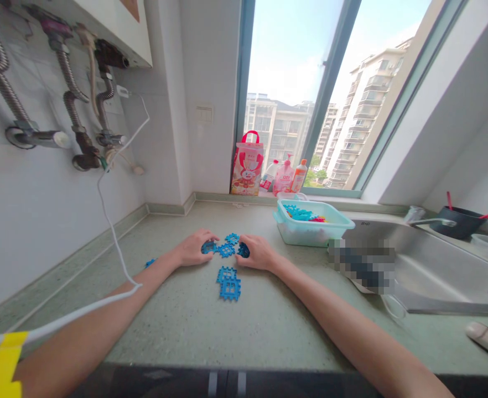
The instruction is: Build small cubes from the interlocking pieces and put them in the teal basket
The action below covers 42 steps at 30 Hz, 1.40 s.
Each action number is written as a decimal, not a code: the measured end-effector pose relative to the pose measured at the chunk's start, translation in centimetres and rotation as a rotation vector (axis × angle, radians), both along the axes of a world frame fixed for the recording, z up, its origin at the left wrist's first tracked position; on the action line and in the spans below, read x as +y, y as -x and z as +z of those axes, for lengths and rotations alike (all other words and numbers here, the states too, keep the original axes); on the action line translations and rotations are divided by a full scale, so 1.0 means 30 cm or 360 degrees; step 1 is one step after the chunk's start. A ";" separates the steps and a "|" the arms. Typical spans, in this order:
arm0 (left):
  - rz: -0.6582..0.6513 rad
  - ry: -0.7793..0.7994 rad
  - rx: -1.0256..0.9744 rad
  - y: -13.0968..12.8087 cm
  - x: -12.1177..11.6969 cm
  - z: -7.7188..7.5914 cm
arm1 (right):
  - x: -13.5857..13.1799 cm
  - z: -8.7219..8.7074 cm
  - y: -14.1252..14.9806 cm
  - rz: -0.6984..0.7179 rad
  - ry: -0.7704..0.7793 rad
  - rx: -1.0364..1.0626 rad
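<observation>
Here, notched openwork blue tiles (230, 288), speckled counter (165, 331)

Smooth plastic pieces (230, 288), smooth stone-like counter (177, 326), satin metal sink (435, 271)

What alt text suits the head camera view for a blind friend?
A person's left hand and right hand hold blue toothed pieces on a speckled counter, with more between them. A teal tub of colourful pieces stands beside a metal sink.
</observation>
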<state>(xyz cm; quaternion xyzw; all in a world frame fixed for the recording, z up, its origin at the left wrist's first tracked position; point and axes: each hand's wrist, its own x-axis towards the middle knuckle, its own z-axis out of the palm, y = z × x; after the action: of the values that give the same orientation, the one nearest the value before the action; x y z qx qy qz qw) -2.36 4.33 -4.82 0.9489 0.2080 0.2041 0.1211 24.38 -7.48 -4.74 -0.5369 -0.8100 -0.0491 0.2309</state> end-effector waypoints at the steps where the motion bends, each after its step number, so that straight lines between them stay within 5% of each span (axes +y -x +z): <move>1: 0.0000 -0.0004 -0.0001 0.001 0.002 -0.003 | -0.001 -0.001 0.001 0.0000 0.0014 -0.0008; 6: -0.0009 -0.0006 -0.0001 -0.002 -0.004 0.005 | -0.010 -0.004 0.010 0.0025 0.0012 -0.0086; 9: -0.0022 -0.0001 0.0045 -0.001 -0.012 0.028 | -0.022 0.048 -0.007 0.0032 -0.0155 -0.0255; 13: -0.0048 0.0093 0.0114 0.027 0.012 0.046 | -0.032 0.249 -0.113 -0.0266 -0.0605 -0.0269; 17: 0.0111 0.0092 0.0138 0.075 0.069 0.027 | -0.028 0.476 -0.341 -0.0768 -0.0966 -0.0014; 20: 0.0243 0.0132 0.0102 0.094 0.102 0.004 | -0.026 0.542 -0.550 -0.1152 -0.1141 0.0336; 24: 0.0288 0.0143 0.0105 0.090 0.115 -0.010 | -0.020 0.491 -0.755 -0.1551 -0.0585 0.0485; 28: 0.0323 0.0170 0.0112 0.085 0.116 -0.007 | 0.003 0.428 -0.824 -0.1442 0.0113 0.0270; 30: 0.0311 0.0185 0.0110 0.086 0.120 -0.008 | 0.002 0.439 -0.824 -0.1298 0.0311 0.0250; 32: 0.0295 0.0187 0.0093 0.086 0.129 -0.015 | -0.027 0.489 -0.805 -0.1231 0.0238 0.0256; 36: 0.0268 0.0161 0.0040 0.085 0.150 -0.034 | -0.144 0.656 -0.672 -0.1129 -0.0600 0.0278; 38: 0.0268 0.0166 0.0031 0.084 0.156 -0.039 | -0.188 0.711 -0.554 -0.0852 -0.0954 0.0315; 40: 0.0285 0.0183 0.0011 0.081 0.156 -0.039 | -0.199 0.696 -0.413 -0.0551 -0.1145 0.0379; 42: 0.0301 0.0220 -0.0041 0.073 0.145 -0.036 | -0.184 0.595 -0.267 -0.0312 -0.1249 0.0345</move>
<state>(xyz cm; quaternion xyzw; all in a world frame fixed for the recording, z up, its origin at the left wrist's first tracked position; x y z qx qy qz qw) -4.54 8.67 -5.88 0.9117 0.3086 0.2119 0.1692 32.39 -13.00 13.10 -0.4848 -0.6459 -0.3188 0.4961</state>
